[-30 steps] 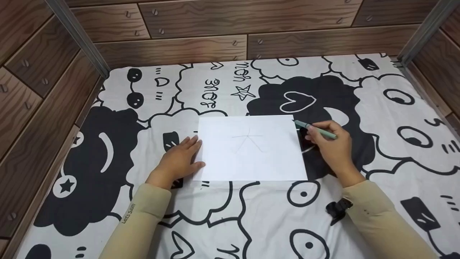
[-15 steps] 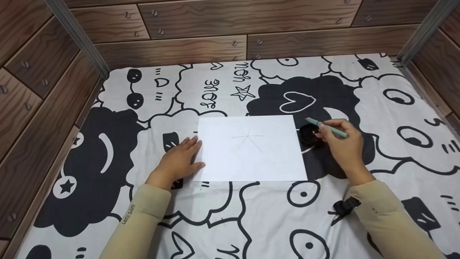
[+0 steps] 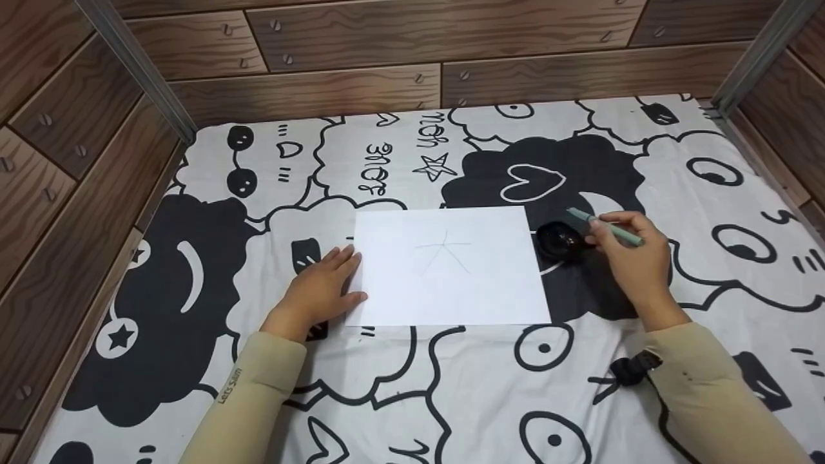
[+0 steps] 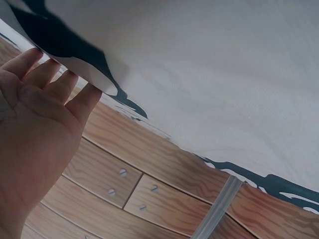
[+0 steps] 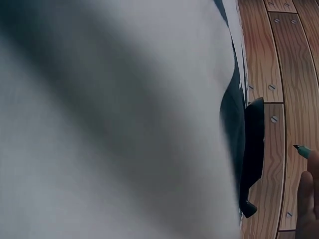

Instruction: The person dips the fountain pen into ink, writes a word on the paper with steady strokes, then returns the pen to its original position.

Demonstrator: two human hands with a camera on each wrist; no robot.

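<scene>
A white sheet of paper (image 3: pixel 393 296) lies on the patterned cloth, with thin grey lines forming a stick-like figure near its middle. My left hand (image 3: pixel 317 290) rests with its fingers extended along the paper's left edge; in the left wrist view the left hand (image 4: pixel 45 119) shows its palm side. To the right of the sheet, my right hand (image 3: pixel 635 258) pinches a green pen (image 3: pixel 602 225) between thumb and fingers. The pen's dark tip points up and left, away from the paper. The right wrist view shows the green pen (image 5: pixel 303 151) and only part of the hand.
A small round black container (image 3: pixel 555 241) sits at the paper's right edge, left of the right hand. Black-and-white cartoon cloth (image 3: pixel 477 386) covers the table. Wood-patterned panels (image 3: pixel 361 38) surround its back and sides, with grey metal posts at the corners.
My right hand has moved right with the pen, from the paper's upper right corner, uncovering the black container. The left hand and paper stay put.
</scene>
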